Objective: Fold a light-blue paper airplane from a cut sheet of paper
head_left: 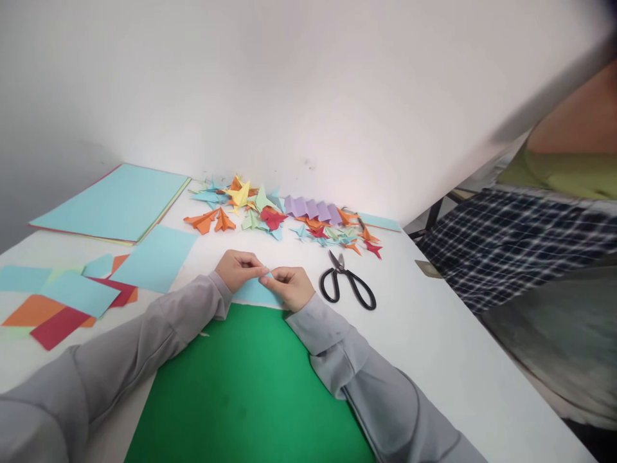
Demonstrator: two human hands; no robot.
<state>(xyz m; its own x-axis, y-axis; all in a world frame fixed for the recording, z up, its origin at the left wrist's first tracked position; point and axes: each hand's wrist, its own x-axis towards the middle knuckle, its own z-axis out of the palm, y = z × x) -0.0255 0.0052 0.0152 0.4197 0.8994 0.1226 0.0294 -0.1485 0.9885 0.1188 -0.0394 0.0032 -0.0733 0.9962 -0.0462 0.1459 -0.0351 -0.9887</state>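
Observation:
Both hands meet over the far edge of a green sheet [250, 379]. My left hand [236, 269] pinches a small piece of light blue paper [268, 272] between thumb and fingers. From the other side my right hand [292, 287] grips the same piece, its thumb and forefinger closed on it. How the piece is folded is mostly hidden by the fingers. Beneath the hands lies a flat light blue sheet [255, 293], partly covered by them. Black-handled scissors [348, 283] rest to the right of my right hand, their blades slightly apart.
Folded paper shapes [241, 193] in several colours lie along the wall, beside a pleated purple strip [312, 209]. At left are a stack of large sheets [116, 199], a blue sheet [161, 257] and cut paper pieces [62, 321]. A person in a checked garment [520, 238] is at right.

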